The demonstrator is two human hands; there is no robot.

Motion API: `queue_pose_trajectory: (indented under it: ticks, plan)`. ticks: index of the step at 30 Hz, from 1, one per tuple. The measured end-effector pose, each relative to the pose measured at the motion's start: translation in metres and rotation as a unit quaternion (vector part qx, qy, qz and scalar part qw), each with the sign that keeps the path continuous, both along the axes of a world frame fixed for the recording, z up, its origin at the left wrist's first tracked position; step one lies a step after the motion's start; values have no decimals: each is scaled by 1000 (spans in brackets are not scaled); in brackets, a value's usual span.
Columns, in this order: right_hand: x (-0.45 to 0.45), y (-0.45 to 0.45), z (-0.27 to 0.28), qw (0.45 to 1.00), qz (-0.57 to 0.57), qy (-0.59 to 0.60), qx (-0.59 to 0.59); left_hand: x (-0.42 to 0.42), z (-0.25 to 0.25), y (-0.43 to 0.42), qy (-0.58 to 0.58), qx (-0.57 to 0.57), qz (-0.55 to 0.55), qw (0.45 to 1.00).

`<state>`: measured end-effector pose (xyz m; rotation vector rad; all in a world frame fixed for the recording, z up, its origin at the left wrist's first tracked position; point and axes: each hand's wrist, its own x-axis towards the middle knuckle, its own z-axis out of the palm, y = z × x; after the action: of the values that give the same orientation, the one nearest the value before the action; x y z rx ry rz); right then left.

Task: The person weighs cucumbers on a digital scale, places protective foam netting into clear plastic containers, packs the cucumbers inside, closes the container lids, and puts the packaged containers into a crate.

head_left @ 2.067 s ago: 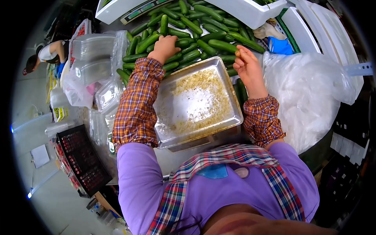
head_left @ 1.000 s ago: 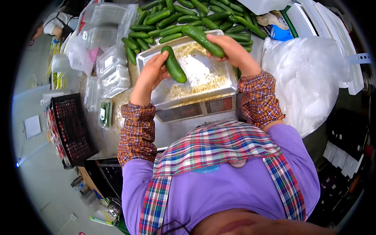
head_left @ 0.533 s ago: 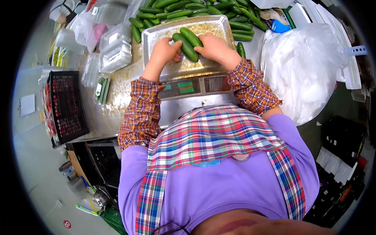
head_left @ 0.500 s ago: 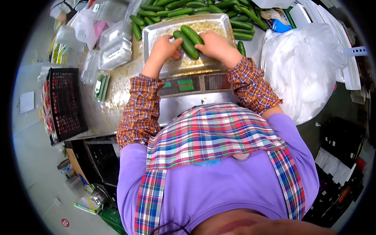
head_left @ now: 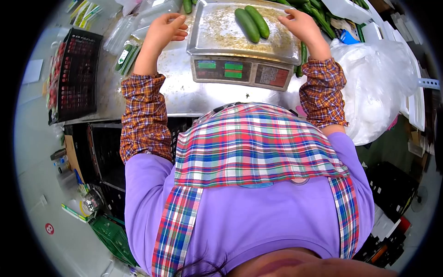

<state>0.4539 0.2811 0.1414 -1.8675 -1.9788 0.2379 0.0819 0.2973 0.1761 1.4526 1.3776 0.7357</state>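
Note:
Two cucumbers (head_left: 252, 24) lie side by side on the metal tray (head_left: 217, 41) of a scale (head_left: 240, 73), whose green displays are lit. My left hand (head_left: 167, 31), empty with its fingers apart, is off the tray's left edge. At the tray's upper right corner, my right hand (head_left: 302, 27) holds nothing and its fingers are spread. Neither hand touches the cucumbers.
A wrapped cucumber pack (head_left: 127, 56) and clear plastic boxes (head_left: 152, 11) lie at the left, beside a black crate (head_left: 78, 74). Clear plastic bags (head_left: 374, 87) bulge at the right. More cucumbers (head_left: 318, 16) are behind the scale.
Both hands let go of the two cucumbers and moved apart, left and right. The cucumbers stayed on the tray. The view has shifted, with the scale's front showing more fully.

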Motion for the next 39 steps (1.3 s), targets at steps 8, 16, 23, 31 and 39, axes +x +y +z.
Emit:
queue_pose_trajectory:
  ticks: [8, 16, 23, 31, 39]
  plan:
    - [10, -5, 15, 998, -22, 32, -42, -71, -35, 11, 122, 55, 53, 990]
    - [18, -21, 27, 993, -62, 93, 29, -131, -69, 75, 514, 301, 5, 803]
    - [22, -18, 28, 986, -75, 145, 29, -129, -99, 127, 605, 276, -119, 738]
    - [12, -26, 52, 980, -66, 183, 36, -126, -94, 137, 580, 242, -195, 753]
    - [-1, -28, 51, 980, -19, 189, 65, -125, -85, 145, 484, 256, -166, 820]
